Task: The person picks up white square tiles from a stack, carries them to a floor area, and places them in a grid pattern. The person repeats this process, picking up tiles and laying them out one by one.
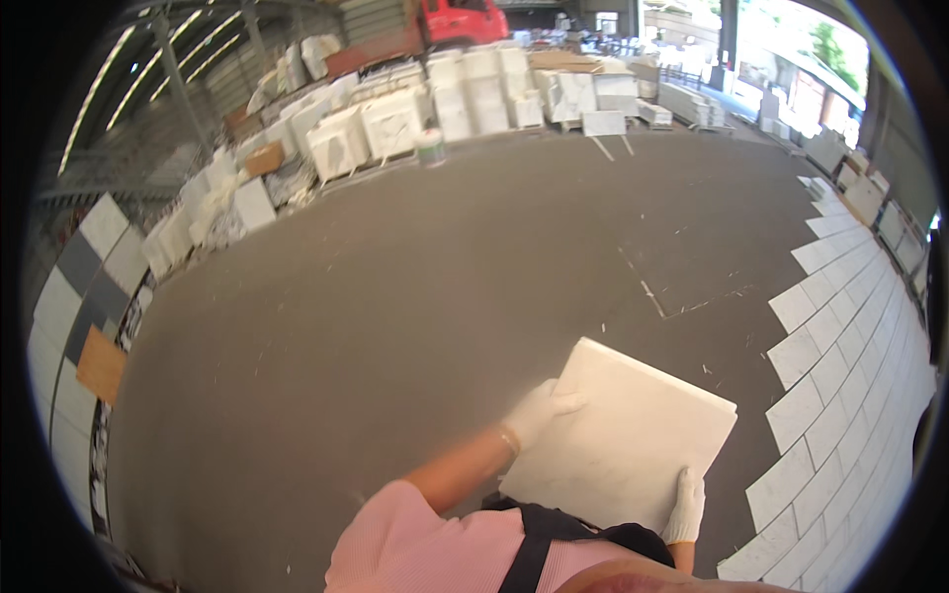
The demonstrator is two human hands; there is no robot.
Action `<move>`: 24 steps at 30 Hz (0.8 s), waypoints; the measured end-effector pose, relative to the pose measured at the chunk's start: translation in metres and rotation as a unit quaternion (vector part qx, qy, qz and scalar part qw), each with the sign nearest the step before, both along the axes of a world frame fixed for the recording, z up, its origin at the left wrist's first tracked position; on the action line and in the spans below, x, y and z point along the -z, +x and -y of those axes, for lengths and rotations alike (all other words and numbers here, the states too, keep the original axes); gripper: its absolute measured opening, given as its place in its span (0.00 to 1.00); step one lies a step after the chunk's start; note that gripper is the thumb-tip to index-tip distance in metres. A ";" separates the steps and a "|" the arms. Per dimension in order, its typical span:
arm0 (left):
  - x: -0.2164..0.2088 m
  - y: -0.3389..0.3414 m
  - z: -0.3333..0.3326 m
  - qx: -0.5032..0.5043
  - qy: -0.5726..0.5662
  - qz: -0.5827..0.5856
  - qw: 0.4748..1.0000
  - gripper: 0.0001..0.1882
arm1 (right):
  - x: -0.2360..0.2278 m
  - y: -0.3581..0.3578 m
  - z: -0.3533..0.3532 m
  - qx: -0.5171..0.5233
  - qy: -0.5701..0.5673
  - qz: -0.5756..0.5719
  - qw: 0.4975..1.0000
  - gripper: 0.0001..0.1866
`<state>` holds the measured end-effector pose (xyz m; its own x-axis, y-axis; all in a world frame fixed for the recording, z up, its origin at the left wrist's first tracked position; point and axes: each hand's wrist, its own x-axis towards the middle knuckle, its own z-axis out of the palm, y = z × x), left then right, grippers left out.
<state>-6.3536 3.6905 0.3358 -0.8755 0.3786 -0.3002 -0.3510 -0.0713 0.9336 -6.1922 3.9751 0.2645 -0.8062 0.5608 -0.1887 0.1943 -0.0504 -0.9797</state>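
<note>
A square, cream-white stone tile (623, 435) is held in front of my body, tilted, with its near edge close to my black apron. A line along its far edge hints at more than one layer, but I cannot tell how many tiles there are. My left hand (542, 410), in a white glove, grips its left side with the thumb on the upper face and the other fingers hidden beneath. On the opposite side my right hand (685, 506), also gloved, is closed around the right edge, its lower fingers partly out of sight.
White rectangular tiles (835, 346) lie in staggered rows on the grey floor (415, 277) to my right. More pale and dark tiles (74, 296) line the left, with a brown board (101, 364). Stacked stone slabs (484, 94), a bucket (431, 148) and a red truck (465, 22) stand at the back.
</note>
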 end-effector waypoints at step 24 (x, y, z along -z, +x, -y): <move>0.009 -0.640 -0.326 0.008 -0.049 -0.009 0.999 0.23 | -0.006 -0.614 -0.307 0.033 -0.055 -0.004 0.998 0.28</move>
